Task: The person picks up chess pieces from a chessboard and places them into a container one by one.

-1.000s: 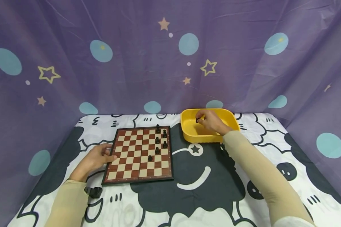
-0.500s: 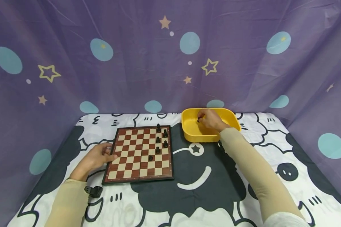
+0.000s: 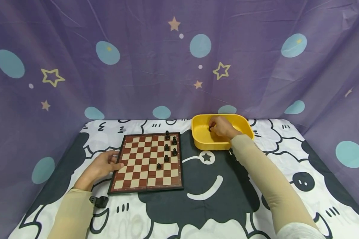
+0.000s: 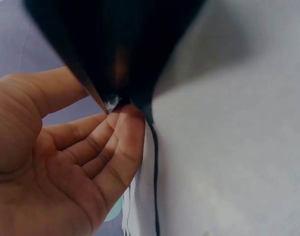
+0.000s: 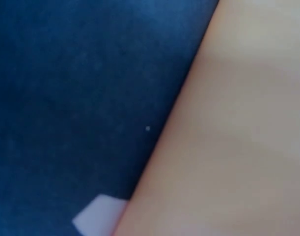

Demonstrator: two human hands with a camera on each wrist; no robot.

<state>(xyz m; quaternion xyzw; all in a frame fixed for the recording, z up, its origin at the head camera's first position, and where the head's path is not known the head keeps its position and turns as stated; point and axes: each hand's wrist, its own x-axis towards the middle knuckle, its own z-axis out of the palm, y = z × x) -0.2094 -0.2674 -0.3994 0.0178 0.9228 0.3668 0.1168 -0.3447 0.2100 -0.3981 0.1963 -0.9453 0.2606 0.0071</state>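
The chessboard [image 3: 133, 168] with red-brown and cream squares lies flat at the left of centre. My left hand [image 3: 100, 167] grips its left edge, thumb on top. In the left wrist view the fingers [image 4: 108, 147] curl against the underside of the dark board [image 4: 115, 34]. Several black chess pieces [image 3: 166, 158] stand on the board's right half. At the back right, my right hand [image 3: 222, 127] reaches into the yellow basin [image 3: 212, 146]. Its fingertips pinch a small black chess piece [image 3: 210, 128], mostly hidden by the fingers.
A cloth [image 3: 203, 205] with black and white cartoon sheep covers the table. Behind the basin hangs a purple curtain [image 3: 137, 66] with stars and blue dots. The right wrist view shows only dark cloth [image 5: 81, 108] beside a blurred pale-orange surface [image 5: 238, 128].
My right forearm has swung slightly to the left, while the right hand stays in the basin with the chess piece. The left hand and the board have not moved.
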